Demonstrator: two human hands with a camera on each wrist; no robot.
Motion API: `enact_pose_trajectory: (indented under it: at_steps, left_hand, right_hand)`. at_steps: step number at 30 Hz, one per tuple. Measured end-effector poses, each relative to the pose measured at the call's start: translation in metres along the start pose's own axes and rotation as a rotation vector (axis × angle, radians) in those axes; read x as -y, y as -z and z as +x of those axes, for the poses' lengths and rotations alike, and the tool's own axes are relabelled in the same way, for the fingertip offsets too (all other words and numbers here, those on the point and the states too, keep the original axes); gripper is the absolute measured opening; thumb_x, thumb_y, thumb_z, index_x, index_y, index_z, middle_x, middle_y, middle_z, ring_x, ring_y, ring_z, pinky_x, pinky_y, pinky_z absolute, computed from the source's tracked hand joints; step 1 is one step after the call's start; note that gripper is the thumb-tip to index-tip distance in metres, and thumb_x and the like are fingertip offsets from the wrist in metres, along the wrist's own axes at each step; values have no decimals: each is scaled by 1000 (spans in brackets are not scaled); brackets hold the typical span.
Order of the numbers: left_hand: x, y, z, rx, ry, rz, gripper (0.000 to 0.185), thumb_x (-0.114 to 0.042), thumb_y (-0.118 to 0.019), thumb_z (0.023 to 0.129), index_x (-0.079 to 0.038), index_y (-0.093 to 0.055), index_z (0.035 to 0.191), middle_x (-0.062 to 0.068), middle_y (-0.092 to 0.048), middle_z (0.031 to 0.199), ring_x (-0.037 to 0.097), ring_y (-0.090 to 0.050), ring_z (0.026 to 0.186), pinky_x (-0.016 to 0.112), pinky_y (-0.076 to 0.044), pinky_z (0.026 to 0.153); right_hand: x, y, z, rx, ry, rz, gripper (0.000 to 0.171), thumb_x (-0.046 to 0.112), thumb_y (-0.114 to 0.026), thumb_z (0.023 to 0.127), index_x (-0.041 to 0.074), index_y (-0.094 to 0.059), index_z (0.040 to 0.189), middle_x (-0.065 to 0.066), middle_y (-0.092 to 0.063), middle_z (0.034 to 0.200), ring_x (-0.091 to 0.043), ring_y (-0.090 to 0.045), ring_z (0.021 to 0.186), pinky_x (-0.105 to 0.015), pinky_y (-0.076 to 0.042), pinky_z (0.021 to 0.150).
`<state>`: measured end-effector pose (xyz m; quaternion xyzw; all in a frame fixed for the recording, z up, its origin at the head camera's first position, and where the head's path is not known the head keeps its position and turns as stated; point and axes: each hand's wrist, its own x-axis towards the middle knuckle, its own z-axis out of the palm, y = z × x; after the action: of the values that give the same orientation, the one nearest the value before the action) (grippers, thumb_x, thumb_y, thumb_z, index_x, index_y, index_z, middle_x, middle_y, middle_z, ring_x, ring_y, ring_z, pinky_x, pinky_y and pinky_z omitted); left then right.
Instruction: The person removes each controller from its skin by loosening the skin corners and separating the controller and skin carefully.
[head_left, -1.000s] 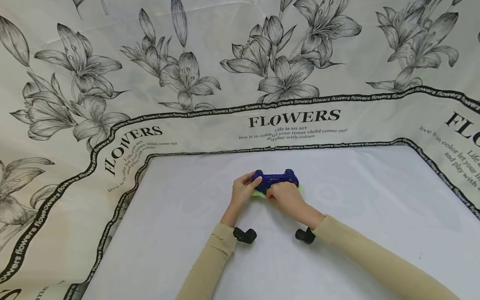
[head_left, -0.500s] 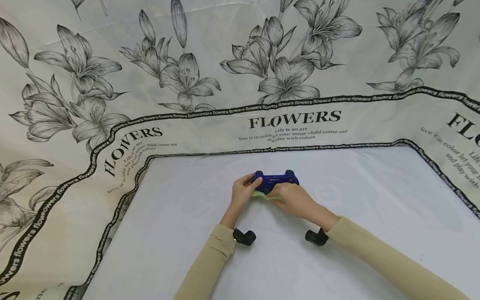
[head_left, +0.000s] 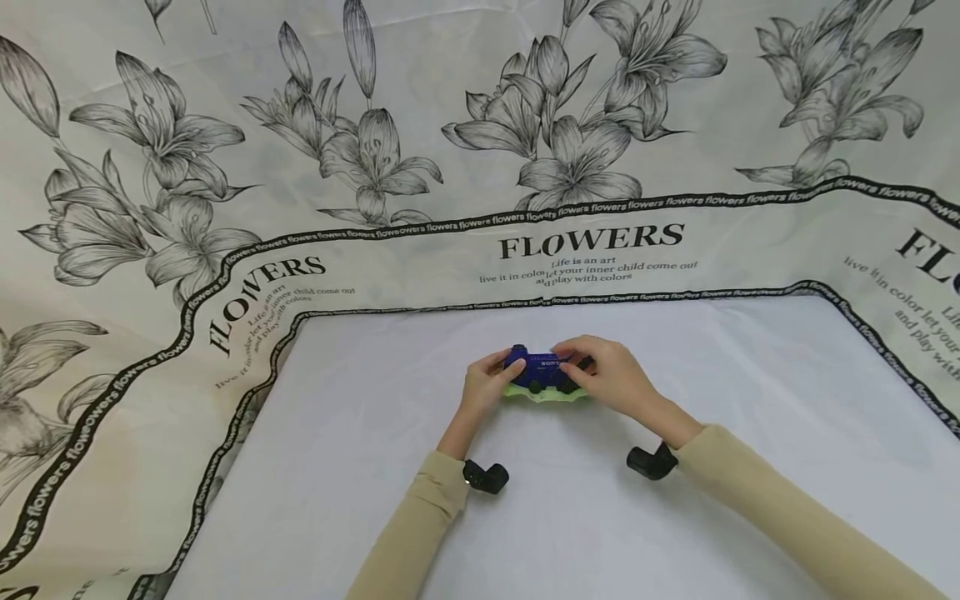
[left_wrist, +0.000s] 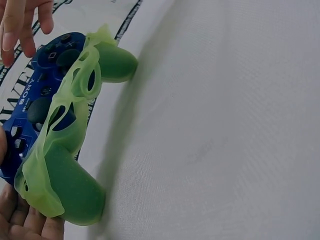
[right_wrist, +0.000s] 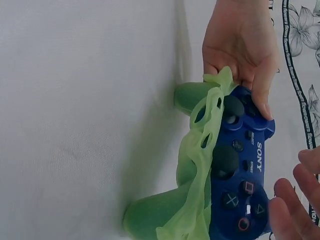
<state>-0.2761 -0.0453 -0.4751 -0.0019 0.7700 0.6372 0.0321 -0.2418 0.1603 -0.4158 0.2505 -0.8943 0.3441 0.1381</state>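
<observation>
A blue game controller [head_left: 542, 368] lies on the white sheet [head_left: 360, 467], half out of a green silicone cover [head_left: 543, 392] that is peeled down toward me. My left hand [head_left: 487, 385] grips the controller's left end together with the cover's edge. In the right wrist view the left hand [right_wrist: 242, 47] has its fingers curled over that end of the controller [right_wrist: 240, 175]. My right hand [head_left: 611, 375] hovers at the controller's right end with fingers loosely spread. The right hand [right_wrist: 292, 200] holds nothing. In the left wrist view the cover [left_wrist: 65, 150] hangs off the controller [left_wrist: 37, 87].
A flower-printed cloth [head_left: 585, 150] with "FLOWERS" lettering rises behind and to both sides of the white sheet. Black wrist cameras [head_left: 486, 477] [head_left: 651, 461] sit on both beige sleeves.
My right hand has left the front middle of the controller and moved to its right end. The green cover now shows along the near side. The left hand kept its grip.
</observation>
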Motion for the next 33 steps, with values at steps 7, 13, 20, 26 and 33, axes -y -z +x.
enact_pose_trajectory:
  at_steps: [7, 13, 20, 26, 33]
  left_hand:
    - [3, -2, -1, -3, 5, -6, 50, -29, -72, 87, -4, -61, 127, 15, -65, 124, 25, -64, 112, 35, -52, 95]
    - [3, -4, -3, 11, 13, -11, 51, -30, -72, 86, -4, -60, 128, 15, -64, 126, 26, -62, 116, 37, -50, 99]
    - [5, -1, -9, 9, -24, -23, 50, -29, -71, 88, -4, -59, 129, 15, -60, 131, 28, -58, 122, 39, -47, 102]
    - [5, 2, -12, 7, -41, -31, 50, -29, -71, 88, -3, -60, 128, 15, -60, 131, 28, -58, 122, 38, -48, 102]
    - [2, 3, -14, -4, -78, -10, 49, -27, -72, 87, -1, -60, 127, 16, -61, 129, 28, -60, 119, 38, -49, 100]
  right_hand:
    - [-28, 11, -4, -147, -145, 48, 30, 11, -70, 87, 8, -66, 116, -11, -72, 96, -23, -65, 86, -20, -51, 60]
    - [-49, 17, -19, -98, -372, 178, 38, 21, -63, 93, 3, -59, 126, -20, -67, 108, -21, -63, 90, -22, -54, 61]
    - [-49, 20, -30, 235, -547, 366, 57, 35, -46, 102, -10, -45, 136, -31, -53, 131, -34, -65, 103, -33, -58, 77]
    - [-50, 23, -27, 361, -635, 537, 54, 26, -44, 103, -17, -41, 135, -32, -51, 134, -18, -66, 101, -28, -57, 84]
    - [-55, 28, -22, 397, -705, 702, 52, 14, -52, 99, -19, -37, 136, -8, -70, 110, -1, -66, 82, -22, -56, 80]
